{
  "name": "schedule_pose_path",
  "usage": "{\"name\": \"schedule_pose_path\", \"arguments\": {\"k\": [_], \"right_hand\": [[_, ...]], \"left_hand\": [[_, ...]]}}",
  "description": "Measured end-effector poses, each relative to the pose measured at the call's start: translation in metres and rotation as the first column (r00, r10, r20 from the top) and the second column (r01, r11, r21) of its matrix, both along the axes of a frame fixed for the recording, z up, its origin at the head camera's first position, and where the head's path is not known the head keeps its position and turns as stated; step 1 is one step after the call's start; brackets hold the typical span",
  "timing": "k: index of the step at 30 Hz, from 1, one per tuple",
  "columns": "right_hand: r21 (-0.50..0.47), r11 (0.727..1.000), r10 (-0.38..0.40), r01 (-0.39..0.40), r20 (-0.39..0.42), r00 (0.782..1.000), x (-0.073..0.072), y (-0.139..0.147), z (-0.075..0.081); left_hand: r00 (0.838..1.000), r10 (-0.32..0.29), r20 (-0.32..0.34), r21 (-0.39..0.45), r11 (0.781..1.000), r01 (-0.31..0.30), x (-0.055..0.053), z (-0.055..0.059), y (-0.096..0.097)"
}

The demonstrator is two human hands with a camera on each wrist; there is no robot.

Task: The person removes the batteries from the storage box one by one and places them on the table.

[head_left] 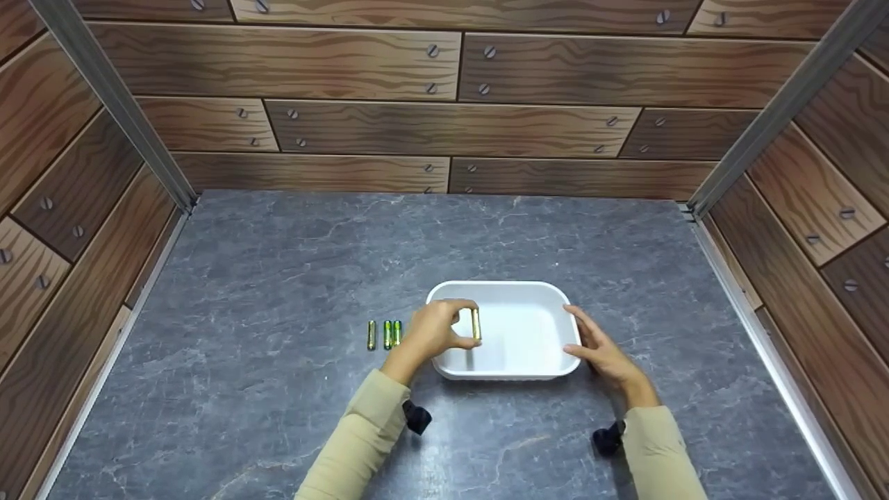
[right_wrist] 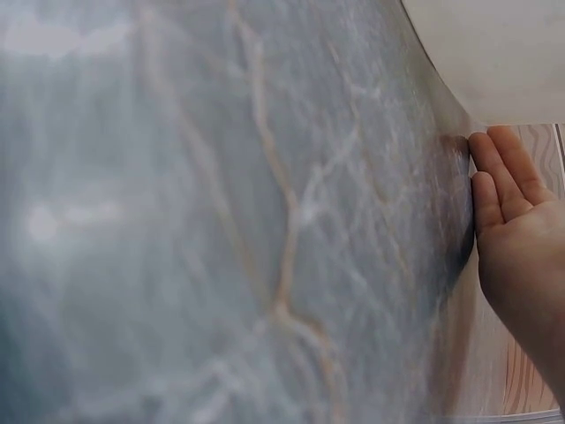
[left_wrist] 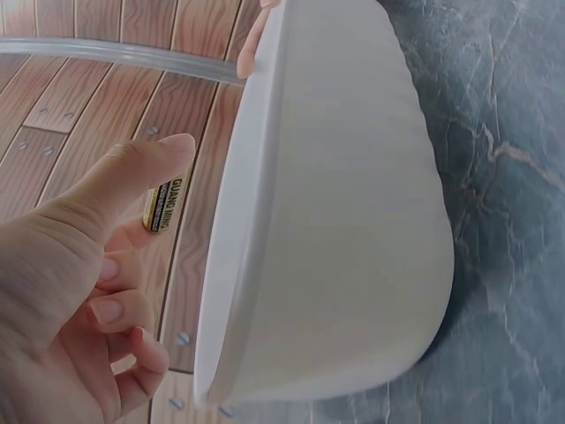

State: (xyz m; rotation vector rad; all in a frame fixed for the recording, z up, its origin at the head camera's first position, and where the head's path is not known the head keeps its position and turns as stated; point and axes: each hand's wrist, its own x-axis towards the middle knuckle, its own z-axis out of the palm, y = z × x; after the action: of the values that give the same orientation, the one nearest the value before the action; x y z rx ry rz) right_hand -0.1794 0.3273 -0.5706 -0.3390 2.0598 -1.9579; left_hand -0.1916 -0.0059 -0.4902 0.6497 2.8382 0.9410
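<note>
My left hand [head_left: 432, 330] pinches a small gold-and-black battery [head_left: 476, 324] between thumb and fingertips, over the left part of a white plastic tray [head_left: 501, 373]. In the left wrist view the held battery [left_wrist: 162, 207] shows lettering near its end, beside the tray's rim. At the tray's right end, my right hand [head_left: 605, 353] touches the rim with its thumb and a finger set apart. The right wrist view shows other fingers [right_wrist: 505, 172] fairly straight against the tray's outer side. On the table left of the tray stand out a green-and-gold battery [head_left: 371, 335] and a close pair of batteries [head_left: 387, 335].
The grey marble-look table [head_left: 292, 264] is bounded by wood-patterned panels [head_left: 444, 125] at the back and both sides. Metal posts [head_left: 785, 104] rise at the back corners. Part of the table beside the batteries is hidden by my left hand.
</note>
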Motion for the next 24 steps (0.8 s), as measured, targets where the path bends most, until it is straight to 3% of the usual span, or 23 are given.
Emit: {"name": "schedule_pose_path", "arguments": {"k": [15,24], "right_hand": [[-0.010,1.000,-0.018,0.018,0.007,1.000,0.000,-0.001,0.000],[-0.001,0.999,-0.046,0.046,0.010,0.999,0.000,-0.001,0.000]], "left_hand": [[1.000,0.012,0.006,0.035,0.999,-0.012,0.003,0.001,-0.035],[0.998,0.055,0.005,0.049,0.997,-0.055,0.005,0.001,-0.055]]}}
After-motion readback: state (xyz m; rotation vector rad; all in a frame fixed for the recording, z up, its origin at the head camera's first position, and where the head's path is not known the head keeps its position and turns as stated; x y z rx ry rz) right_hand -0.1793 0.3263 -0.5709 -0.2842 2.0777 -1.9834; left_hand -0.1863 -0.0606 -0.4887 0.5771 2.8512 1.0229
